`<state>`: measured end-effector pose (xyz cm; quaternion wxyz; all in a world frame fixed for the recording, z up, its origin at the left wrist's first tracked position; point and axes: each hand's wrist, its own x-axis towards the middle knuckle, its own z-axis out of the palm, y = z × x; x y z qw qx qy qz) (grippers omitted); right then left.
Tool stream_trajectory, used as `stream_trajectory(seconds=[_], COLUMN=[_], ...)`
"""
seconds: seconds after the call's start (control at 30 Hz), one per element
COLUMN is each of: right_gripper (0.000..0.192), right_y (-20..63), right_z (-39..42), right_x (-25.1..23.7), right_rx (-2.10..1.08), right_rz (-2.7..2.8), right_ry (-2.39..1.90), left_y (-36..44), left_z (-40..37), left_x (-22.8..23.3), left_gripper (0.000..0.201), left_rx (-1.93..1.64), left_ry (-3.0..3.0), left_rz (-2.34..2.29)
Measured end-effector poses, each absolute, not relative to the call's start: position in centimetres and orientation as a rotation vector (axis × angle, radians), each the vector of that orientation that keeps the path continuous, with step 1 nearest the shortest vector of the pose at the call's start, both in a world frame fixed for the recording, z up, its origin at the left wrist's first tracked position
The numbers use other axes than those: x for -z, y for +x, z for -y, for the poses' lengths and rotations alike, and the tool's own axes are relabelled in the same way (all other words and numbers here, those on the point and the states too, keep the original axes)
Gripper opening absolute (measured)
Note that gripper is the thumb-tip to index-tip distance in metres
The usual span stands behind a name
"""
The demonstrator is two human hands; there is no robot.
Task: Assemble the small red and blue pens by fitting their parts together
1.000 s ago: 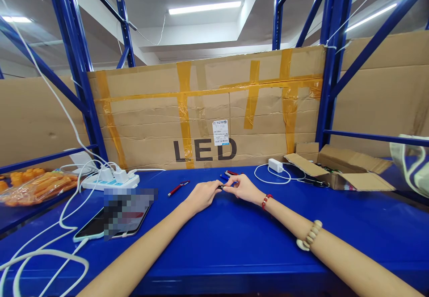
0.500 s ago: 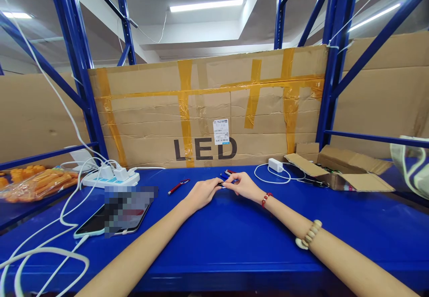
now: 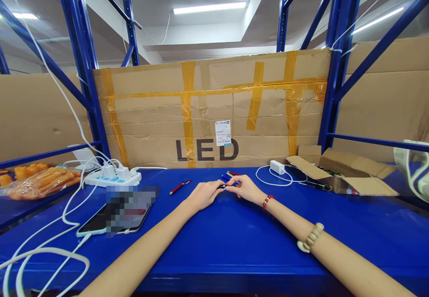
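Note:
In the middle of the blue shelf top point(image 3: 214, 239), my left hand point(image 3: 205, 195) and my right hand point(image 3: 246, 188) meet at the fingertips. Between them is a small dark, shiny piece point(image 3: 221, 186), pinched from both sides. It is mostly covered by the fingers, so its kind cannot be made out. Just behind my right fingers lie blue pens point(image 3: 226, 177) and a red pen point(image 3: 231, 173), partly hidden by the hand. Left of my left hand, apart from it, lies another red pen point(image 3: 180, 187).
A phone point(image 3: 95, 221) and a partly blurred device point(image 3: 137, 214) lie at left, near a power strip point(image 3: 112, 179) and looped white cables point(image 3: 50, 248). At right are a white charger point(image 3: 277, 167) and an open cardboard box point(image 3: 357, 185). A large taped carton point(image 3: 150, 123) stands behind.
The camera view has shifted slightly. My right fingers have moved a little and show more of the blue pens behind them. Both hands stay at the small piece.

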<state>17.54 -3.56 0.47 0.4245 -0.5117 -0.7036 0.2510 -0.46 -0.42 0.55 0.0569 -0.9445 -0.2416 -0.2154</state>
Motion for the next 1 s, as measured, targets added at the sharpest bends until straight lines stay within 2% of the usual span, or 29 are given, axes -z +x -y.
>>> stream_trajectory(seconds=[1.0], right_gripper=[0.021], right_y=[17.75], right_z=[3.61], right_x=[-0.45], right_rx=[-0.595], right_rz=[1.816], right_ry=[-1.271], left_y=[-0.42], left_z=[0.34], left_x=[-0.53], left_gripper=[0.014], left_rx=[0.616], left_ry=[-2.882], left_rz=[0.737])
